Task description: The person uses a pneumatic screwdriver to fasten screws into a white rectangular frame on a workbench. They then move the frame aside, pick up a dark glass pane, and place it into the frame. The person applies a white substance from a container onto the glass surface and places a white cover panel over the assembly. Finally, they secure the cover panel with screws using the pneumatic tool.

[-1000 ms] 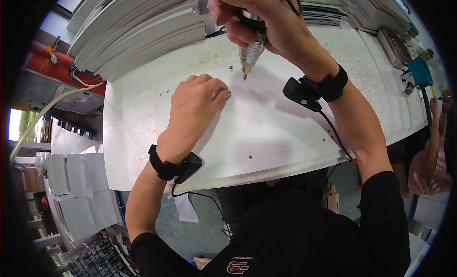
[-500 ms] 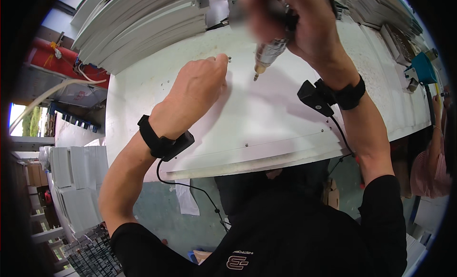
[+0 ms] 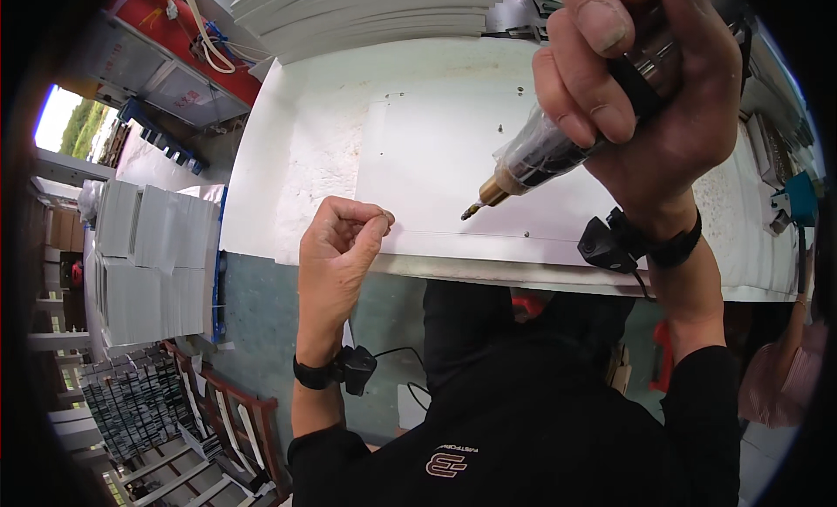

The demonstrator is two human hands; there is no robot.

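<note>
My right hand (image 3: pixel 689 115) is wrapped around a power screwdriver (image 3: pixel 545 154) with a clear-wrapped body and a brass-coloured nose. Its bit points down and left, just above a white sheet panel (image 3: pixel 445 171). Over the panel's near left corner, my left hand (image 3: pixel 336 250) pinches thumb and forefinger together. A tiny bit of something shows at those fingertips, too small to name. Small dark screws or holes dot the panel, among them one near the front edge (image 3: pixel 527 234) and one farther back (image 3: pixel 500 128).
A white worktable (image 3: pixel 305 158) carries the panel. Stacked white sheets (image 3: pixel 366 23) stand along its far side. At the right lie a teal tool (image 3: pixel 798 197) and dark bars. More white stacks (image 3: pixel 157 254) stand on the left floor. Another person's striped clothing (image 3: pixel 776 385) shows at the right.
My left hand has come back toward the near left corner of the panel, now turned with its pinch visible. The screwdriver has come nearer and tilted leftward. The whole view has shifted.
</note>
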